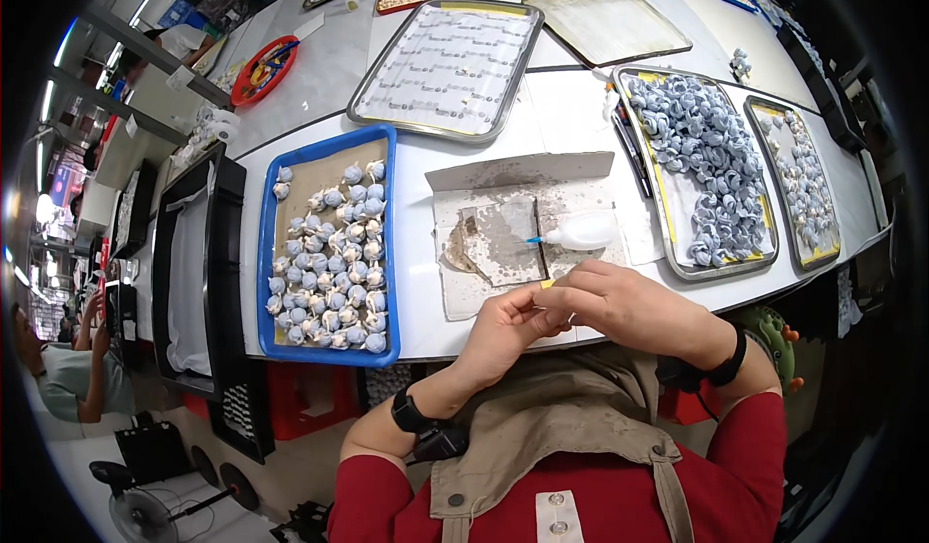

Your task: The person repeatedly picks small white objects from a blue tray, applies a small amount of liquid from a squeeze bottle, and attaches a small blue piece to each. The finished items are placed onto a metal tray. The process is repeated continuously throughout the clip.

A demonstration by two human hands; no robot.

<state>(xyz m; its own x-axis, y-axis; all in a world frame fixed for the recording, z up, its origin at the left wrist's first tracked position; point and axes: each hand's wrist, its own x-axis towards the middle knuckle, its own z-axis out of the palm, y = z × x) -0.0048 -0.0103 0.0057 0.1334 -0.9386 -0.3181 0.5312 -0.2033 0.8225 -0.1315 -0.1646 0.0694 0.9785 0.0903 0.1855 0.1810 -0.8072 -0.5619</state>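
Note:
My left hand [511,328] and my right hand [619,303] meet over the table's near edge, fingers closed in a pinch. Whatever they hold is hidden or too small to make out. Just beyond them lies an opened cardboard piece [463,286], stained with dark smears. A white squeeze bottle [584,232] with a blue nozzle rests on its side there. To the left, a blue tray [392,253] holds many small round grey-blue pieces with cream parts [334,277]. At right, a metal tray [689,270] carries a heap of curled grey-blue pieces [702,151].
Farther right, a narrower tray [803,253] holds more small pieces. A paper-lined metal tray [450,64] and a pale tray [610,25] stand behind the cardboard. A black crate [184,282] is at far left, a red basin [264,71] behind. Another person [82,378] is at left.

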